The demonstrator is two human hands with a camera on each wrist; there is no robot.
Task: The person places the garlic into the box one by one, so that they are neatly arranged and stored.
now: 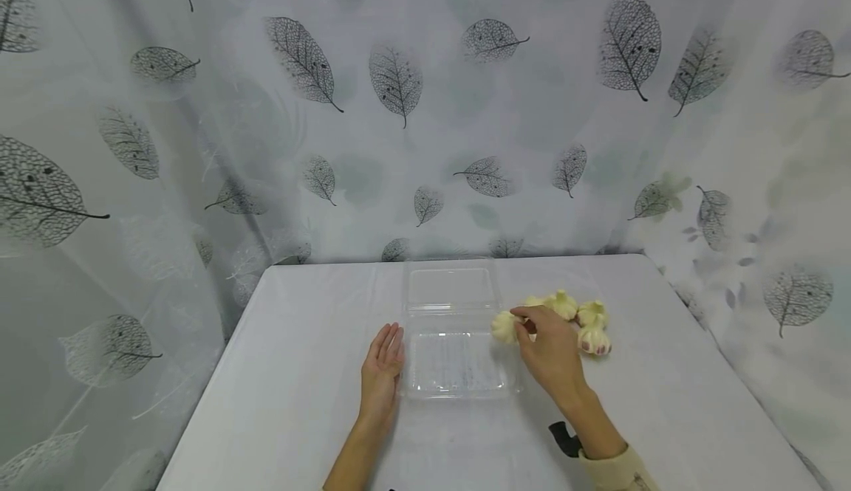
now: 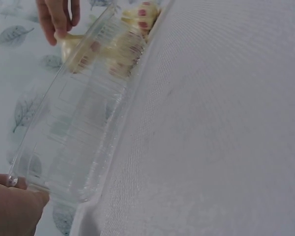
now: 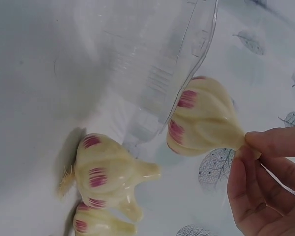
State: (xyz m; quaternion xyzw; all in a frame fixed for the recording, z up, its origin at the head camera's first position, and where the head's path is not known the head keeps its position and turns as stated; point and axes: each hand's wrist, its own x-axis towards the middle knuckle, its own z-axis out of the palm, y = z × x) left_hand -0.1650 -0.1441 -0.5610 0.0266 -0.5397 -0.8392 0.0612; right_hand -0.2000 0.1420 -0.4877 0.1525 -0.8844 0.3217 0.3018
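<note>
By its stem, my right hand (image 1: 550,351) pinches a garlic bulb (image 1: 504,327) at the right edge of a clear plastic container (image 1: 459,364). In the right wrist view, thumb and fingertips (image 3: 253,145) hold the stem of this bulb (image 3: 204,118), which is raised beside the container wall (image 3: 199,44). My left hand (image 1: 382,376) rests along the container's left side with its fingers extended; the left wrist view shows that hand (image 2: 14,206) touching the container's near end. Several other garlic bulbs (image 1: 594,340) lie on the table just right of my right hand.
The container's open lid (image 1: 452,288) lies flat behind its base, near the back edge of the white table (image 1: 299,373). A black object (image 1: 564,439) is beside my right forearm. A leaf-patterned curtain (image 1: 432,144) hangs behind the table.
</note>
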